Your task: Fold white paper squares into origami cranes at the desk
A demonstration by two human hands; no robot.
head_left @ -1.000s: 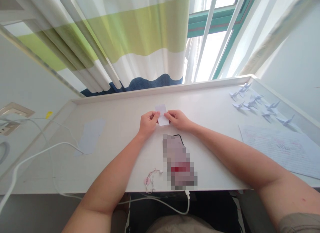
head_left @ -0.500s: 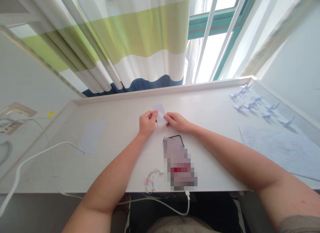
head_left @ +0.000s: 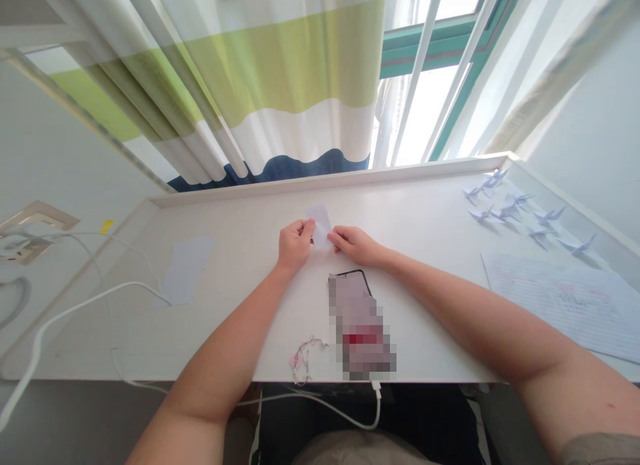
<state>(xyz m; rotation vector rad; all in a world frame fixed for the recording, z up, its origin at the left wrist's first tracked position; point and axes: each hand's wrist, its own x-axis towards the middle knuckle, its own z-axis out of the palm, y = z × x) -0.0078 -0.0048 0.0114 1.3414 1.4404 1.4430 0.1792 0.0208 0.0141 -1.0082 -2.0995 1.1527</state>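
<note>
A small white sheet of paper (head_left: 321,224) is held up between my two hands, a little above the white desk. My left hand (head_left: 296,245) pinches its left edge between thumb and curled fingers. On the right side, my right hand (head_left: 354,244) grips the lower right edge in the same way, thumb on top. Part of the paper's lower edge is hidden behind the fingers. Just below the hands lies a phone (head_left: 360,318), its screen blurred out, with a beaded strap (head_left: 300,358) beside it.
Several folded paper cranes (head_left: 507,210) stand at the back right, behind written sheets (head_left: 565,298). Blank paper slips (head_left: 184,272) lie at the left near a white cable (head_left: 85,312). A charging cable (head_left: 376,402) runs from the phone over the front edge. A raised rim (head_left: 320,184) borders the desk's back.
Both hands keep their hold on the paper almost unmoved. The whole view has shifted very slightly.
</note>
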